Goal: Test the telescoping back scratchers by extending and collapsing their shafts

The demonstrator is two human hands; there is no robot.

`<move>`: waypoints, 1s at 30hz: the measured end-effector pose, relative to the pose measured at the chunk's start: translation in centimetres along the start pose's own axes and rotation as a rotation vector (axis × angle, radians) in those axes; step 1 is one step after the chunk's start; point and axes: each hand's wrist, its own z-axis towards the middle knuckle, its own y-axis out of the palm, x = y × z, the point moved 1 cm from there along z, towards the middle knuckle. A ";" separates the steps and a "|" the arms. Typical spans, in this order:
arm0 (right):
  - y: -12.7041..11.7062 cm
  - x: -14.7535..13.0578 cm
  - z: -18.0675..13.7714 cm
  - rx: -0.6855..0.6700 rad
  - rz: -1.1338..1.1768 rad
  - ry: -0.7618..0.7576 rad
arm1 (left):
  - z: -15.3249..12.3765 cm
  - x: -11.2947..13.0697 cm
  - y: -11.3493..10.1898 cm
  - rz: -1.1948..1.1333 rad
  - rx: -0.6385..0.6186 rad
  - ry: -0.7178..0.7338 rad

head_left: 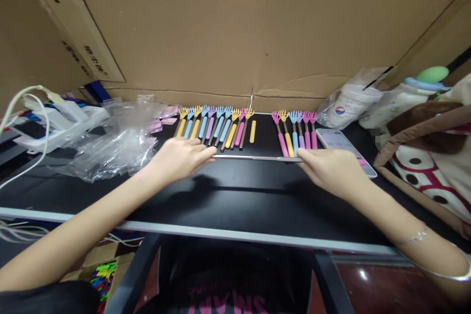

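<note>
Between my hands stretches the thin metal rod of an extended back scratcher (pixel 253 157), held level above the black table. My left hand (pixel 182 159) is closed around its left end, and my right hand (pixel 331 169) grips the other end. A bit of pink shows beyond the right hand; both ends are mostly hidden. Behind the left hand lies a row of back scratchers (pixel 210 127) with yellow, blue, purple and pink claws and handles. A loose yellow handle (pixel 253 131) lies by that row. A second group of back scratchers (pixel 294 137) lies behind my right hand.
Clear plastic bags (pixel 110 144) and a white power strip (pixel 66 120) with cables are at left. On the right are a phone (pixel 340 141), a bagged cup (pixel 353 103), a bottle and a cloth bag (pixel 434 157). Cardboard (pixel 235 29) walls the back. Below left sits a box of colourful pieces.
</note>
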 end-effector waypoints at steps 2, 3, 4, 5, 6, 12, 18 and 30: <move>-0.8 -2.4 1.0 -0.003 0.040 -0.031 | 1.3 1.8 -0.3 -0.049 0.017 0.011; -1.3 -3.5 1.5 -0.026 0.056 -0.055 | 1.9 2.6 -0.4 -0.076 0.029 0.025; -1.6 -4.4 1.9 -0.052 0.069 -0.082 | 2.4 3.3 -0.4 -0.100 0.022 0.037; -2.0 -5.1 2.2 -0.072 0.072 -0.087 | 2.9 3.9 -0.4 -0.119 0.020 0.042; -2.3 -5.6 2.5 -0.081 0.072 -0.082 | 3.3 4.3 -0.4 -0.133 0.021 0.044; -2.4 -5.4 3.0 -0.062 0.063 -0.066 | 3.7 4.6 -0.2 -0.130 0.054 0.027; -0.9 -1.6 1.3 0.046 -0.040 -0.061 | 1.4 1.1 0.0 -0.050 0.034 -0.013; 2.3 11.2 -7.6 -0.161 -0.138 0.264 | -7.1 -9.7 0.4 0.330 -0.161 -0.135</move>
